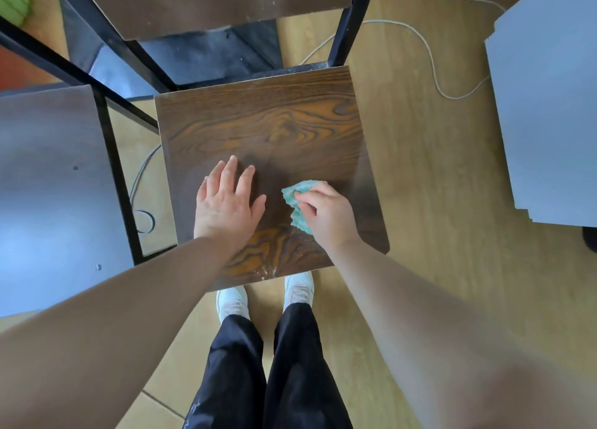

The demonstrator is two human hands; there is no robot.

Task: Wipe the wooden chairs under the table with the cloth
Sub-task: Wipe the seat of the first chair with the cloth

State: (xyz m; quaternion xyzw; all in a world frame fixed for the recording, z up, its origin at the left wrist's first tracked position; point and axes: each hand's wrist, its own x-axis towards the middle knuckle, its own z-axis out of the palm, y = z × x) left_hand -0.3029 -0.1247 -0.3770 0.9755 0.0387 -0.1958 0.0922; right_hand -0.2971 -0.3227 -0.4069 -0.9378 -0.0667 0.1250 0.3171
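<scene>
Right hand (326, 217) pinching cloth (298, 193), chair seat (274, 121), wood floor (426, 186)

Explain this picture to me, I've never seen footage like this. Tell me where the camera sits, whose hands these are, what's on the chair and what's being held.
There is no machine here. The single picture comes from a camera worn on a person's head, looking forward and down, so you see that person's own two hands at work. The left hand lies flat, fingers straight, on the wooden chair seat. The right hand grips a crumpled green cloth against the same seat. Pale specks sit near the seat's front edge. Below that edge are the person's white shoes on a light floor, where a cord trails.
</scene>
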